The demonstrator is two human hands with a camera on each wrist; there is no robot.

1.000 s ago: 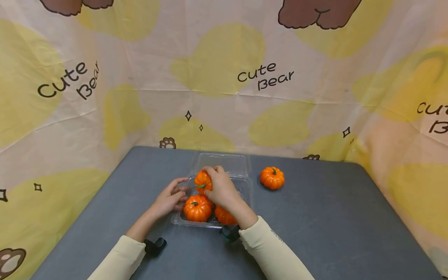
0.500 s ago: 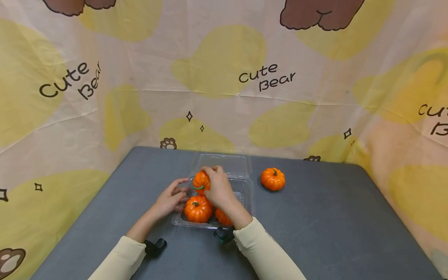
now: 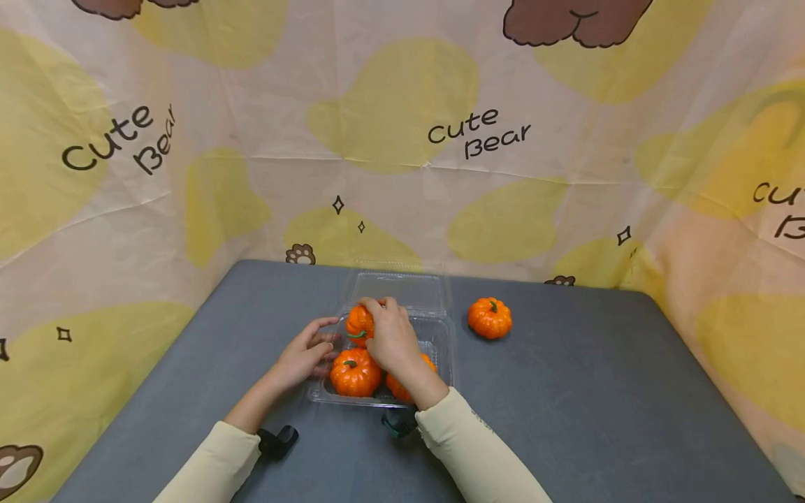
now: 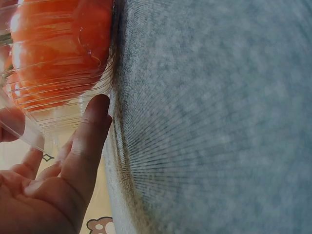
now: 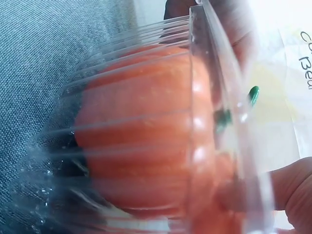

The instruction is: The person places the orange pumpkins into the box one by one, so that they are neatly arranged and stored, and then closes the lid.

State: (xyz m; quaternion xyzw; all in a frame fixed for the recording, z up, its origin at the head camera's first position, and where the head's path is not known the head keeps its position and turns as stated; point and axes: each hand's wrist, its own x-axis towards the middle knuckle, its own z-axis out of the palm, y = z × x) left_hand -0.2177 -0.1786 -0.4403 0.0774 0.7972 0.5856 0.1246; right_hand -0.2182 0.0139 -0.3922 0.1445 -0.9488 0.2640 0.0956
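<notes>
My right hand [image 3: 393, 342] holds a small orange pumpkin [image 3: 359, 325] over the back-left part of the clear plastic clamshell container [image 3: 450, 356]. That pumpkin is tipped, its green stem facing me. Front left in the container sits a second pumpkin [image 3: 355, 374], stem up. A third pumpkin [image 3: 397, 388] lies front right, partly hidden by my right wrist; the right wrist view shows an orange pumpkin [image 5: 141, 131] through the ribbed wall. Beside the container's left wall is my left hand [image 3: 305, 358], its fingers [image 4: 90, 131] spread and fairly straight at the plastic.
Another orange pumpkin [image 3: 490, 318] rests on the grey table [image 3: 566, 391], right of the container. The clear lid [image 3: 399, 290] is folded back toward the patterned cloth [image 3: 390, 105] behind the table.
My right hand has shifted slightly left with the pumpkin, uncovering more of the container's right side. My left hand stays in place.
</notes>
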